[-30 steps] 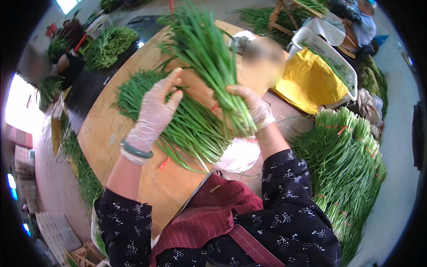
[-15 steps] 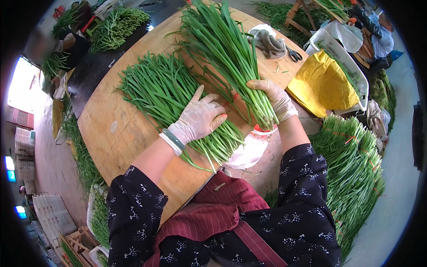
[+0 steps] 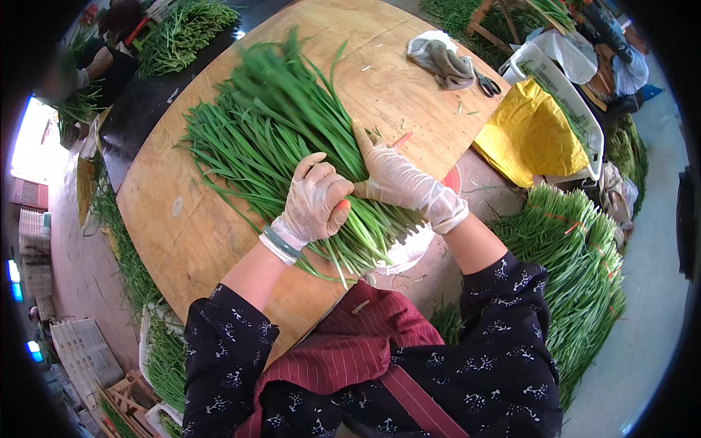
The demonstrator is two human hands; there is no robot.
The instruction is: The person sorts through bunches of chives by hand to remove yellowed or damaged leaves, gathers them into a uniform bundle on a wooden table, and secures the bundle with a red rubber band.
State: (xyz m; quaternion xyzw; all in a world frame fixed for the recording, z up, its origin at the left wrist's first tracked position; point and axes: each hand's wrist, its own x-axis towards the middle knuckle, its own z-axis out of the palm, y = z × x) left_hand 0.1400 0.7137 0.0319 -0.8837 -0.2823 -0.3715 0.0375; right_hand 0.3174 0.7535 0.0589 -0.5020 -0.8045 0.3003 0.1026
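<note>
A heap of green garlic chives lies on the wooden table, leaves toward the far left and pale cut ends at the near edge. My right hand, in a thin whitish glove, is closed over an upper bunch that rests on this heap; the bunch's leaf tips are blurred. Beside it, my left hand, gloved too and with bands at the wrist, has its fingers curled in on the stems. The two hands nearly touch. What lies under the left palm is hidden.
A grey cloth and black-handled scissors lie at the table's far right. Beyond are a yellow sack and a white crate. Tied chive bundles stand at my right. Other people work at far left and far right.
My right hand has brought its raised bunch left and down onto the heap. My left hand's spread fingers have curled in. A red strip on the table is now uncovered.
</note>
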